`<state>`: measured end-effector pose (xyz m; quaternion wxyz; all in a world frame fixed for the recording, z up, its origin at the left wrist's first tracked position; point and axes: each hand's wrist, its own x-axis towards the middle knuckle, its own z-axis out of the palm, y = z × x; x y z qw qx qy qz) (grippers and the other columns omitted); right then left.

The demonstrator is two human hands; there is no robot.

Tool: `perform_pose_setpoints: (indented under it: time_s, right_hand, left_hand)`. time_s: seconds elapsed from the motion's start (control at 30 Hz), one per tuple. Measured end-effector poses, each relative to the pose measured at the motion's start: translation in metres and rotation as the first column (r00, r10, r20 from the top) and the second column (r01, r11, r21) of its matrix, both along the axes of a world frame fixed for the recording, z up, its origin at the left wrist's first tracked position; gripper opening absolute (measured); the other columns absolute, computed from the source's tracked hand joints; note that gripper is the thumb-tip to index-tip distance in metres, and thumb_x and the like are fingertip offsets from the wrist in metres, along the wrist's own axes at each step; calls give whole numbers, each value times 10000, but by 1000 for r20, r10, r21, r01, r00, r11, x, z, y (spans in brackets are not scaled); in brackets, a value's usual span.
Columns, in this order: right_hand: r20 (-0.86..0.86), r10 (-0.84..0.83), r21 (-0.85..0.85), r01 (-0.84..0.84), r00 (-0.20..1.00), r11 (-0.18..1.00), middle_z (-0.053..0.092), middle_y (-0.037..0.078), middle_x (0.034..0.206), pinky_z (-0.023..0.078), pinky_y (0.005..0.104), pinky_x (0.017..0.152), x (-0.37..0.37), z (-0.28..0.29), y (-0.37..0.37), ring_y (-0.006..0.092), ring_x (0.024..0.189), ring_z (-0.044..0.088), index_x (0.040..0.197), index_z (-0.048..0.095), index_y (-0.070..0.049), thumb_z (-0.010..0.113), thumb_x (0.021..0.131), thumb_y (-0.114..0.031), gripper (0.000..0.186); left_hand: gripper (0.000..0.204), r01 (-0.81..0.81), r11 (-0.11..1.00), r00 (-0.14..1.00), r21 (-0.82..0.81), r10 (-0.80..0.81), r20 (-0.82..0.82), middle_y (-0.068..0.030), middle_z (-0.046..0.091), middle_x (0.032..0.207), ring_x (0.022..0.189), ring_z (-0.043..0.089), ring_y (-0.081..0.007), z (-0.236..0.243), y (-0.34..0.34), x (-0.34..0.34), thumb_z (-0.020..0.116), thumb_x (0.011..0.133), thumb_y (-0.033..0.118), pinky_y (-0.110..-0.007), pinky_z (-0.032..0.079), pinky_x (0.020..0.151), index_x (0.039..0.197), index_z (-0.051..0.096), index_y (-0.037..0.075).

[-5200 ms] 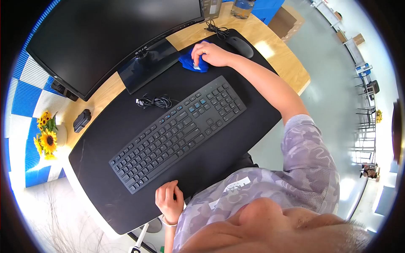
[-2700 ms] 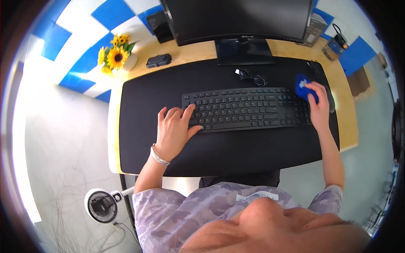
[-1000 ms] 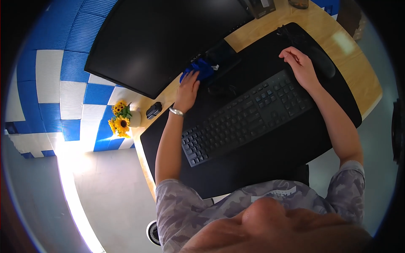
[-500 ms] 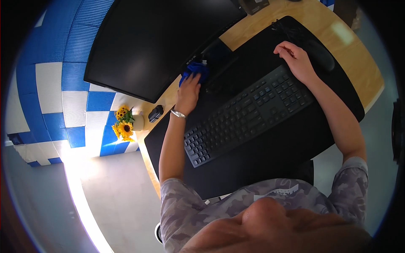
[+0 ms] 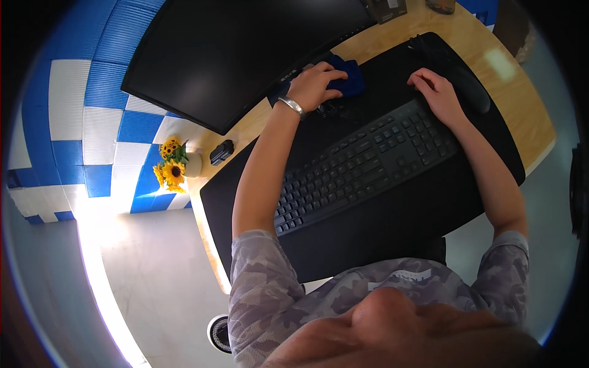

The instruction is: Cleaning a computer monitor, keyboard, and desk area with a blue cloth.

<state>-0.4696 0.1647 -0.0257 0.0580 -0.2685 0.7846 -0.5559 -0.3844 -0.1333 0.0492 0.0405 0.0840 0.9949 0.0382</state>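
Under the lower edge of the black monitor (image 5: 245, 55), my left hand (image 5: 314, 86) presses on a blue cloth (image 5: 350, 78), its fingers bent over the cloth's near side. A silver bracelet (image 5: 292, 107) circles that wrist. A small dark tangle of cable (image 5: 337, 111) lies just below the cloth. Past the upper right end of the black keyboard (image 5: 362, 165), my right hand (image 5: 437, 95) rests on the black desk mat (image 5: 368, 224). Its fingers are loosely curled together, and nothing shows in them.
Sunflowers (image 5: 172, 168) in a pale pot (image 5: 193, 164) and a small black object (image 5: 221, 152) stand at the desk's left. A dark box (image 5: 389, 8) sits at the back. Black cables (image 5: 423, 52) lie on the mat's far right. A blue and white panelled wall (image 5: 101, 129) borders the left.
My left hand has moved right along the monitor's base, and the blue cloth has shifted with it. My right hand stays near the same spot, its fingers more curled.
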Motion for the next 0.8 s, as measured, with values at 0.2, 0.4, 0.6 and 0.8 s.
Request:
perform_pose_setpoints:
  time_s: [0.2,0.4,0.6,0.8]
  right_hand:
    - [-23,20,29,-19,1000,999,694,40,916,478,275,754,-5,1,6,130,832,635,1010,683,-46,573,1003,-230,215]
    - [4,43,-8,-43,999,999,686,35,901,475,271,745,-3,-1,3,120,814,626,1004,683,-42,577,1003,-215,203]
    - [-11,27,-2,-27,1000,1000,660,42,876,466,266,734,0,-2,1,108,786,596,1005,678,-35,591,993,-187,176]
    - [-9,27,10,-27,1000,1000,642,38,838,469,263,731,-4,1,6,112,784,607,991,666,-23,585,986,-147,148]
  left_hand:
    - [365,-62,998,997,-15,63,53,-33,605,1237,1174,581,-287,1,-9,18,753,854,265,-429,514,987,1213,685,267]
    - [314,-212,972,970,99,221,-101,-52,620,1163,1129,593,-296,-13,-55,88,745,831,164,-440,519,946,1138,704,216]
    - [347,-221,975,780,-4,174,-601,-80,617,1104,1041,602,-302,58,-31,125,747,798,70,-422,522,900,1122,717,192]
    - [342,-290,914,324,-285,-187,-928,-101,626,1113,1034,584,-307,144,-77,63,738,821,116,-429,487,901,1153,735,199]
